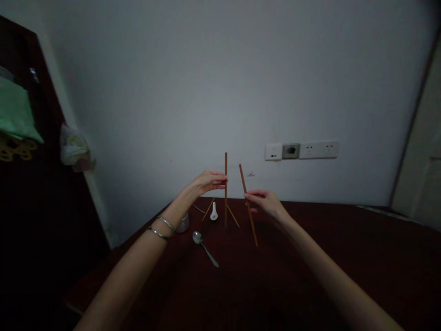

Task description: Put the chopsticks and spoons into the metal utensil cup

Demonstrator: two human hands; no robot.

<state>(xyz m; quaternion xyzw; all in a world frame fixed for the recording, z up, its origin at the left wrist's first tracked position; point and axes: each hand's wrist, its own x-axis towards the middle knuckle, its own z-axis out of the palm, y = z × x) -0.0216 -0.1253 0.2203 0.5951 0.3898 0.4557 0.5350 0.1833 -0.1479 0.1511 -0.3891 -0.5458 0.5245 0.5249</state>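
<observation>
Left hand [212, 179], right hand [267, 202] holding chopsticks [252, 225], gap between, table edge [320, 204] behind

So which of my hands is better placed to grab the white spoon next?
Probably your left hand: it looks nearer the white spoon, while your right hand is farther right. Both are occupied, though: the left holds an upright chopstick, the right a tilted chopstick.

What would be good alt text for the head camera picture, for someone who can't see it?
The left hand holds an upright chopstick and the right hand a tilted chopstick at a dark table. On it lie a metal spoon, a white spoon and two thin sticks; a pale wall stands behind.
</observation>
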